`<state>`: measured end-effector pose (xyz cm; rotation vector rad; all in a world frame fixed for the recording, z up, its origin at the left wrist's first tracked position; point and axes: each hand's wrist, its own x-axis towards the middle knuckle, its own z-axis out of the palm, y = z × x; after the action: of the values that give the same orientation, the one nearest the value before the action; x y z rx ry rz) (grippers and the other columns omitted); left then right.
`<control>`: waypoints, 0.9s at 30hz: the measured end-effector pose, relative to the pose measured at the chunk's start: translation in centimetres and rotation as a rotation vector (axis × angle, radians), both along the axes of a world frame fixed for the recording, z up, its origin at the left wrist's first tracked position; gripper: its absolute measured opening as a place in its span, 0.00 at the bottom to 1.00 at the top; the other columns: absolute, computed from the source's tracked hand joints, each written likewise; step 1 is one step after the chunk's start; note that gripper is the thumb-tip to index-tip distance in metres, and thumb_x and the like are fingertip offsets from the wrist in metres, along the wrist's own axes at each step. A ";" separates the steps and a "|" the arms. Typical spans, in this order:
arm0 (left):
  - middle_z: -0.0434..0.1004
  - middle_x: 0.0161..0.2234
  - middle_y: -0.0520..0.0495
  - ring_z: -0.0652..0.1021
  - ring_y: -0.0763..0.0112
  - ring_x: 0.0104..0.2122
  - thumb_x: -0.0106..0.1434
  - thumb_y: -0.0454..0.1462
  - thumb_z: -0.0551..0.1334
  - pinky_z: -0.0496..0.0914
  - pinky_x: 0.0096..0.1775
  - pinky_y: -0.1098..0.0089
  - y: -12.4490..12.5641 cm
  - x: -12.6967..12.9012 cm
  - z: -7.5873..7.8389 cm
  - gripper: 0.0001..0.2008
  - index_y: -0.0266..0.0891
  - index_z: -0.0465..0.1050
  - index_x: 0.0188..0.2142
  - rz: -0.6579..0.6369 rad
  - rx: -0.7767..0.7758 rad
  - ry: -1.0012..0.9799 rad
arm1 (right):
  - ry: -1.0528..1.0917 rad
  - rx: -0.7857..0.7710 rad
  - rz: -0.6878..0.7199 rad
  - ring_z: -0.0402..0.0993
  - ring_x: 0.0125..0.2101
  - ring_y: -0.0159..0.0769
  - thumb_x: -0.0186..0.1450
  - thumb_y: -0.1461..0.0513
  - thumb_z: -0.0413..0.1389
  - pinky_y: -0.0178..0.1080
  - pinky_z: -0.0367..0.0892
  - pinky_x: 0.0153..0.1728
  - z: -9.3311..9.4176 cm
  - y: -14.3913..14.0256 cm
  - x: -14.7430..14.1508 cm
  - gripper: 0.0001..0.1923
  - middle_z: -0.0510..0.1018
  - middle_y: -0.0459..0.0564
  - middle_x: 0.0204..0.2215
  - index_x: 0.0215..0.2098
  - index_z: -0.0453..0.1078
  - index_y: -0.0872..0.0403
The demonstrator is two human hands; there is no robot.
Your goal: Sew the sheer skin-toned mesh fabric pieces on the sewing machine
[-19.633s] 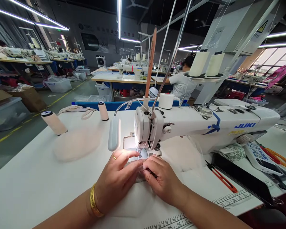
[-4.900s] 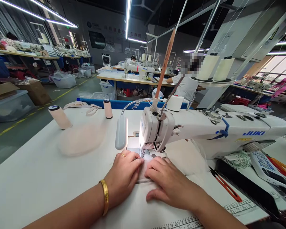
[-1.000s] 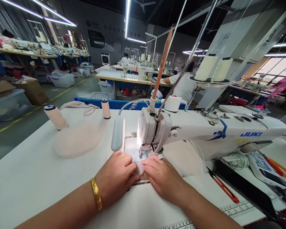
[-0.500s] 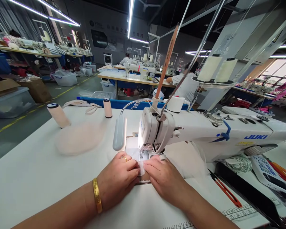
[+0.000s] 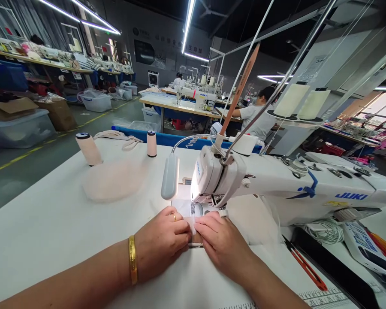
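My left hand (image 5: pixel 162 240), with a gold ring and bracelet, is closed on a small piece of sheer pale fabric (image 5: pixel 190 222) just in front of the sewing machine's needle area. Close beside it, my right hand (image 5: pixel 227 244) pinches the same fabric from the other side, fingers bent and near the presser foot (image 5: pixel 193 209). The fingertips partly cover the fabric. Over both hands stands the white sewing machine head (image 5: pixel 207 174), its lamp (image 5: pixel 170 177) to the left. Pale sheer fabric (image 5: pixel 251 216) also lies beneath the machine arm.
A pale round fabric piece (image 5: pixel 112 182) lies on the left of the white table (image 5: pixel 61 240), before two thread spools (image 5: pixel 89 149). At right are orange thread snips (image 5: pixel 309 268), a black tray-like object (image 5: pixel 333 266) and a coiled cable (image 5: pixel 323 233). A co-worker (image 5: pixel 257 116) sits beyond.
The view has shifted, so the machine and table appear a little farther right. Both hands stay at the needle area, with slight finger movement on the fabric.
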<state>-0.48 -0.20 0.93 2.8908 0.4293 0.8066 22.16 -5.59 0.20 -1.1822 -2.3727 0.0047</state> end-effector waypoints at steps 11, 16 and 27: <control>0.81 0.34 0.50 0.73 0.66 0.31 0.69 0.27 0.55 0.62 0.41 0.61 0.5 0.5 -0.1 0.12 0.39 0.75 0.35 0.077 0.051 -0.011 | -0.009 -0.004 -0.081 0.73 0.40 0.43 0.67 0.74 0.48 0.40 0.65 0.33 -0.2 0.8 0.0 0.18 0.80 0.53 0.40 0.47 0.72 0.52; 0.82 0.35 0.48 0.75 0.65 0.33 0.68 0.26 0.55 0.64 0.42 0.59 0.9 0.8 -0.3 0.13 0.38 0.76 0.37 0.106 0.071 -0.003 | -0.004 0.008 -0.122 0.75 0.44 0.45 0.68 0.73 0.49 0.43 0.70 0.42 -0.6 1.2 0.1 0.19 0.81 0.53 0.45 0.51 0.73 0.52; 0.82 0.35 0.45 0.77 0.62 0.35 0.70 0.27 0.53 0.69 0.43 0.58 2.3 1.3 -0.4 0.15 0.39 0.78 0.36 0.215 0.120 0.064 | -0.016 -0.019 -0.253 0.76 0.50 0.50 0.71 0.67 0.51 0.48 0.74 0.47 -0.3 1.8 0.0 0.15 0.81 0.53 0.52 0.50 0.76 0.50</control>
<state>0.80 2.12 0.49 3.0248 0.7334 0.7955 22.12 -3.78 -0.14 -1.4880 -2.2239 -0.0668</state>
